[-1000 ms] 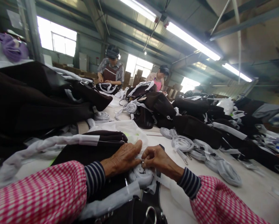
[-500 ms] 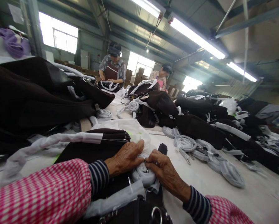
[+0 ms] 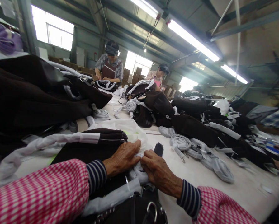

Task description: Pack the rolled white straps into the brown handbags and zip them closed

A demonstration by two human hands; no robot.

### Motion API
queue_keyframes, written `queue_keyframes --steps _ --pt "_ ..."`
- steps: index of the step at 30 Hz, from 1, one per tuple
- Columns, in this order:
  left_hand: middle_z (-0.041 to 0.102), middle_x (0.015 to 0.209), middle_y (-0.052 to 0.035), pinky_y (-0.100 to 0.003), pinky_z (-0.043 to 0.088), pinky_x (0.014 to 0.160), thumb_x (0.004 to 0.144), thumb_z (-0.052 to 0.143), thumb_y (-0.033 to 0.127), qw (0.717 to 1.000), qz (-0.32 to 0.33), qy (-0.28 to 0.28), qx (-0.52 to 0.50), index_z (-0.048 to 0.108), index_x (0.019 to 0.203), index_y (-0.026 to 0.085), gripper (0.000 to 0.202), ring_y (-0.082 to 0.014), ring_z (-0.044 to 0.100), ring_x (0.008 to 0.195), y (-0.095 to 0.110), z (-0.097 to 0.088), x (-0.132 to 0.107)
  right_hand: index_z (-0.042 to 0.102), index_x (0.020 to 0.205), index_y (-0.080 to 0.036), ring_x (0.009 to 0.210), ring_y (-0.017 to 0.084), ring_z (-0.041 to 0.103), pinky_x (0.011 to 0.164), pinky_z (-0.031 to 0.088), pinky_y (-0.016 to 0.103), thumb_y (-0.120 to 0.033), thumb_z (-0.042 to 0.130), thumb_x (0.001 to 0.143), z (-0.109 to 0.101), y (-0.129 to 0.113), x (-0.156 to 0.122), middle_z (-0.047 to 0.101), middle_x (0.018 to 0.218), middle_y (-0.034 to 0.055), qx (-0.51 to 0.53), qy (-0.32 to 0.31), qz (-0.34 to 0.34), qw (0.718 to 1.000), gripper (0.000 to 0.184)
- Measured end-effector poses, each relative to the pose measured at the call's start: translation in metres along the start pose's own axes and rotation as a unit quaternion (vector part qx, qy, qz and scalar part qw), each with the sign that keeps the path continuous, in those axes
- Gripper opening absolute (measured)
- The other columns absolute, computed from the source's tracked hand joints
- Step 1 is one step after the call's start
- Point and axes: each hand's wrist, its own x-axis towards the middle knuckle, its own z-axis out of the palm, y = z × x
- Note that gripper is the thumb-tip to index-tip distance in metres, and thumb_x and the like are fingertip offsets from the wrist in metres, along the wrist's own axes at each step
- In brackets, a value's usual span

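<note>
Strap in a white roll

The strap sits right in front of the person, near a dark bag. The left hand pinches its top between thumb and fingers. The right hand curls close beside, but its fingertips hide, so I cannot tell if they pinch. More rolls lie on the table.

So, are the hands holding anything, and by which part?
Probably the white-wrapped coil, near its far edge, where the left hand and right hand meet; the exact part gripped is hidden.
</note>
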Motion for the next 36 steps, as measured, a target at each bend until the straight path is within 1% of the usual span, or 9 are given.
queue_keyframes --steps 3,7,11,15,18,21,23,27,36 --pt "0.064 0.092 -0.0026 -0.031 0.044 0.076 0.088 0.056 0.028 1.0 0.0 -0.001 -0.004 0.046 0.097 0.023 0.015 -0.023 0.062 0.088 -0.001 0.001 0.001 0.054 0.085 -0.019 0.088 0.02 0.051 0.076 0.043 0.031 -0.003 0.05 0.09 -0.002 0.001 0.002 0.057 0.092 0.0055 -0.025 -0.022 -0.012 0.999 0.017" --pt "0.066 0.092 -0.0039 -0.032 0.045 0.076 0.087 0.056 0.029 1.0 -0.003 0.0 -0.014 0.048 0.098 0.023 0.015 -0.0242 0.064 0.088 -0.002 0.001 0.001 0.057 0.092 -0.019 0.088 0.02 0.051 0.071 0.042 0.03 -0.004 0.054 0.084 -0.01 0.001 0.006 0.058 0.095 0.0063 -0.078 -0.093 -0.044 0.992 0.017" --pt "0.068 0.092 -0.0043 -0.032 0.046 0.074 0.088 0.054 0.03 1.0 0.002 0.001 -0.029 0.05 0.101 0.022 0.016 -0.0242 0.065 0.087 -0.002 -0.003 -0.001 0.06 0.096 -0.018 0.091 0.021 0.051 0.072 0.043 0.03 -0.007 0.058 0.079 -0.015 0.003 0.012 0.061 0.101 0.0085 -0.093 -0.103 -0.072 0.988 0.02" --pt "0.068 0.092 -0.0035 -0.032 0.045 0.075 0.088 0.052 0.03 0.999 0.017 0.002 -0.039 0.053 0.102 0.022 0.016 -0.0233 0.066 0.087 -0.002 -0.006 -0.004 0.066 0.079 -0.016 0.074 0.014 0.056 0.07 0.046 0.026 -0.01 0.06 0.082 -0.022 0.019 0.026 0.063 0.082 0.0017 0.103 -0.12 0.007 0.987 0.008" --pt "0.068 0.092 -0.0035 -0.032 0.044 0.074 0.088 0.053 0.031 0.999 0.019 0.006 -0.044 0.054 0.101 0.022 0.016 -0.0231 0.065 0.086 -0.003 -0.004 -0.003 0.066 0.072 -0.015 0.057 0.01 0.053 0.054 0.045 0.022 -0.023 0.072 0.076 -0.028 0.033 0.039 0.06 0.066 -0.0028 0.275 -0.172 0.12 0.938 0.011" --pt "0.067 0.088 -0.0032 -0.032 0.042 0.072 0.088 0.052 0.031 0.999 0.017 0.011 -0.051 0.055 0.1 0.022 0.015 -0.0228 0.064 0.083 -0.005 -0.002 -0.002 0.066 0.071 -0.014 0.052 0.01 0.054 0.047 0.047 0.02 -0.028 0.081 0.066 -0.032 0.041 0.051 0.061 0.061 -0.0038 0.352 -0.222 0.198 0.887 0.021" --pt "0.068 0.087 -0.0026 -0.031 0.041 0.07 0.089 0.053 0.032 0.998 0.019 0.013 -0.058 0.056 0.098 0.022 0.014 -0.022 0.064 0.081 -0.006 0.0 -0.001 0.066 0.071 -0.014 0.051 0.009 0.056 0.046 0.047 0.018 -0.03 0.085 0.061 -0.034 0.044 0.058 0.063 0.062 -0.0037 0.358 -0.249 0.214 0.874 0.026" --pt "0.067 0.085 -0.001 -0.03 0.04 0.068 0.087 0.054 0.03 0.997 0.019 0.022 -0.069 0.056 0.096 0.022 0.012 -0.0207 0.063 0.078 -0.007 0.002 -0.001 0.062 0.066 -0.015 0.046 0.007 0.05 0.042 0.042 0.015 -0.037 0.09 0.056 -0.035 0.047 0.067 0.056 0.052 -0.0065 0.309 -0.259 0.205 0.892 0.038" --pt "0.067 0.086 -0.0017 -0.031 0.04 0.07 0.085 0.056 0.028 0.996 0.001 0.016 -0.087 0.06 0.096 0.021 0.014 -0.0213 0.063 0.079 -0.003 0.0 -0.002 0.06 0.065 -0.016 0.046 0.01 0.055 0.044 0.048 0.019 -0.041 0.094 0.047 -0.026 0.056 0.079 0.059 0.051 -0.0059 0.274 -0.315 0.234 0.878 0.046"
